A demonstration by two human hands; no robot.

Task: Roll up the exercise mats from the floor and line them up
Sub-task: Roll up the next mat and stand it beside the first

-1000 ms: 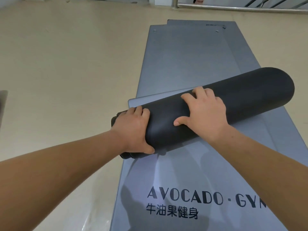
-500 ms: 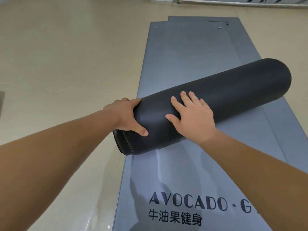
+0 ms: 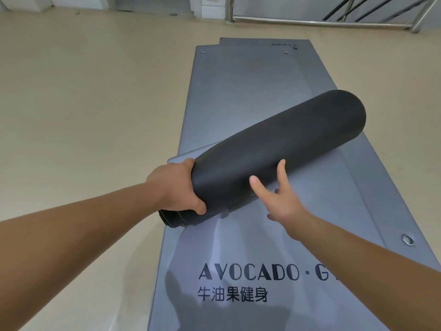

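The left hand (image 3: 174,187) curls its fingers round the black rolled rubber mat (image 3: 286,144); the right hand (image 3: 284,204), fingers spread straight, hovers just beside it.

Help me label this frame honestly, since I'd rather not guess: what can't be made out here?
Head view:
- Left hand: its fingers are hidden behind the rolled mat.
- Logo on the flat mat: its end is covered by the right forearm.
- Small print on the far mat: too small to read.
- The rolled mat's far end: turned away.
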